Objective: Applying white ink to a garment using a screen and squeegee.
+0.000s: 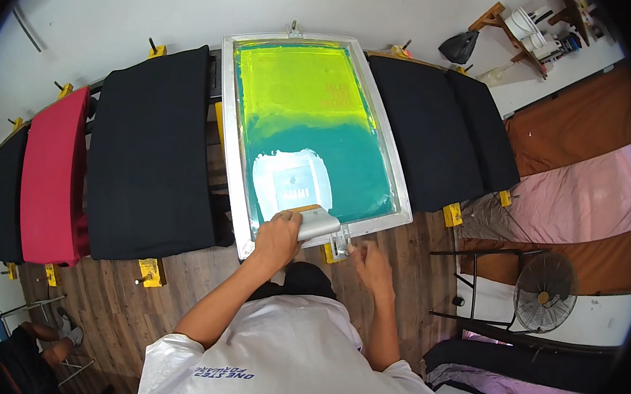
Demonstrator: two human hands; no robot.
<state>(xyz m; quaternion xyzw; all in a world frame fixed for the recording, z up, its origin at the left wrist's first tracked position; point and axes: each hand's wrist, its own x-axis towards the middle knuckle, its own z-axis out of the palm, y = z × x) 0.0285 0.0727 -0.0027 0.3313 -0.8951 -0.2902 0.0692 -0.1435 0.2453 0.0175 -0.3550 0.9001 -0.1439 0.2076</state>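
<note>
A screen printing frame (398, 181) with pale metal sides lies in front of me. Its teal mesh (334, 143) carries yellow-green ink (287, 84) over the far part and a white ink patch (267, 175) with a design near the close left corner. My left hand (279, 240) is closed around a metal squeegee (319, 225), resting at the frame's near end. At the middle of the near edge, my right hand (371, 266) has its fingers curled against a small metal clamp (340, 245), which sits over a yellow block (329, 255).
Black fabric (148, 154) and red fabric (54, 176) cover boards to the left; more black fabric (424, 131) covers boards on the right. Yellow blocks (151, 273) jut from the board ends. A fan (545, 293) stands at right. Someone's legs (59, 347) show lower left.
</note>
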